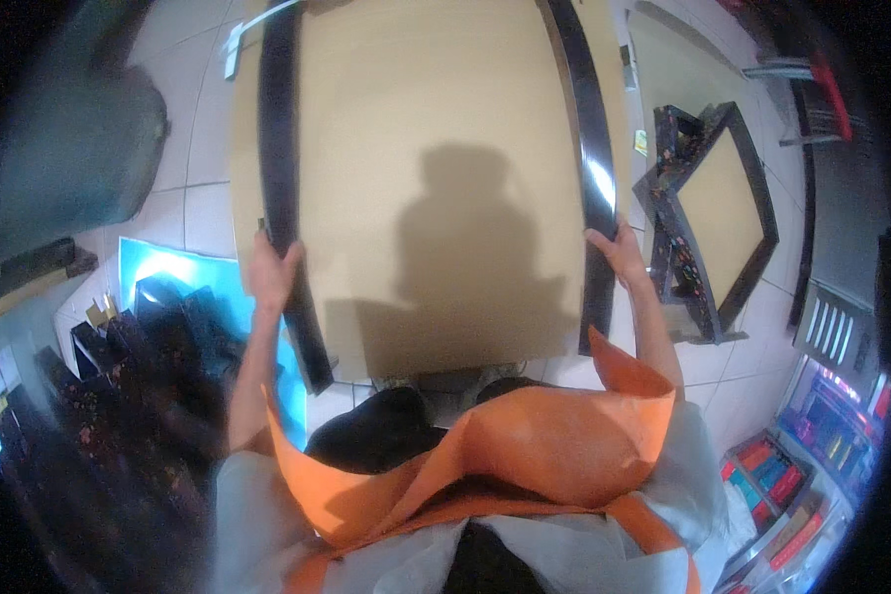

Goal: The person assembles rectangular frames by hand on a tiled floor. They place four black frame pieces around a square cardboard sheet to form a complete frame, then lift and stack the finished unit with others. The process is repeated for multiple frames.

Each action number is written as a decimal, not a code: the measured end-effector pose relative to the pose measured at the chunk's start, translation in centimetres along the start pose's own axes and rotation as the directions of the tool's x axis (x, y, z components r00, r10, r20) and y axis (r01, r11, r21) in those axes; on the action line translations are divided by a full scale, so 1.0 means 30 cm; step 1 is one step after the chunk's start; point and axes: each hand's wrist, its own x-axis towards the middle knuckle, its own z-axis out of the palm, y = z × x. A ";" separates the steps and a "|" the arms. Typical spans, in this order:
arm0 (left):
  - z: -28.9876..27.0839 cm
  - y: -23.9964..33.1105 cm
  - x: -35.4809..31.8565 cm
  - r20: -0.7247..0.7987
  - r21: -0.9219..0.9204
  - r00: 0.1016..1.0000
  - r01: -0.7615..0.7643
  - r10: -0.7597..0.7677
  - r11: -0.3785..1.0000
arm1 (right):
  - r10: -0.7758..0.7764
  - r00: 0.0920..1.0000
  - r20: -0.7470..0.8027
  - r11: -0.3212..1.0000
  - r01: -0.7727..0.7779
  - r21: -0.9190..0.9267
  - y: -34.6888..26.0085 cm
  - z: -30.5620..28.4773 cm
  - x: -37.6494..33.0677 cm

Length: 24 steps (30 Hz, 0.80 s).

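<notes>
Orange apron (564,436) fills the foreground, curling up off the lap, one peak rising right by the near end of the right strip (589,148). Up to the hands now! Left hand (270,269) has the left strip (280,119), thumb over its top, fingers at the outer edge; right hand (624,252) mirrors it, grasping its own black strip the same way. Both forearms reach forward, the left nearly straight up the view, the right leaning inward. Between the hands lies the tan board (436,79), a strip along each side, a head-and-shoulders shadow across its middle. Note the left strip, its near end poking past the board!

Moving out left: a blue sheet (290,371), dark pieces (168,307) crowded on and around it, and a grey panel (99,148) farther up. White cable (270,15) crosses the board's far left corner. Over on the right, a dark-edged frame (757,178) leans across patterned pieces (678,208), just clear of the right hand. Pale tiles (188,213) run beneath, and a crate of red packets (784,485) sits low at far right.
</notes>
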 end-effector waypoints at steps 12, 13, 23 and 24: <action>0.020 0.138 -0.162 0.260 0.270 0.833 -0.547 0.487 0.792 | -0.217 0.944 -0.248 0.831 0.045 -0.555 -0.089 0.155 0.015; -0.005 0.070 -0.177 0.389 0.166 0.752 -0.626 0.532 0.762 | -0.203 0.960 -0.193 0.854 0.078 -0.514 -0.109 0.136 0.004; -0.059 -0.029 -0.260 0.586 0.270 0.581 -0.797 0.565 0.540 | -0.675 0.738 -0.007 0.595 0.538 -0.598 0.000 0.079 -0.031; -0.052 -0.040 -0.251 0.612 0.261 0.569 -0.801 0.549 0.540 | -0.655 0.750 0.095 0.582 0.580 -0.570 0.019 0.051 -0.042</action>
